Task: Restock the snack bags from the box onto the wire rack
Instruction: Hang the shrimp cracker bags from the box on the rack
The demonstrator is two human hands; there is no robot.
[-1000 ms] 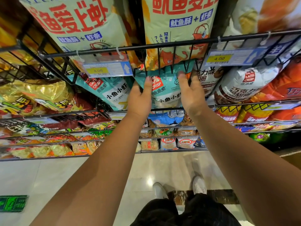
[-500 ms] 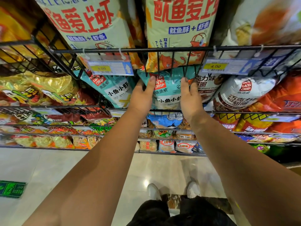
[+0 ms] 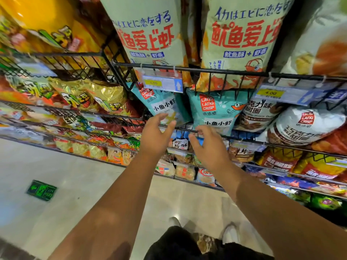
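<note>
Teal snack bags (image 3: 216,111) sit on wire rack (image 3: 206,69) at 12 o'clock; left hand (image 3: 156,133) and right hand (image 3: 208,145) spread, empty; box unseen, remaining stock unknown.

The two big pale green bags (image 3: 150,32) at twelve o'clock are cut off by the top edge, and their lower ends are hidden behind the wire rack (image 3: 187,69) rail and a price tag (image 3: 162,83) whose print is too blurred to read. The left teal bag (image 3: 165,107) is partly covered by that tag and by the fingers of the left hand (image 3: 156,136), while the right hand (image 3: 208,145) hides the shelf items behind it. At nine o'clock the packets (image 3: 62,124) on the lower shelves smear into blur, and the green floor sticker (image 3: 41,190) at eight o'clock cannot be read.
</note>
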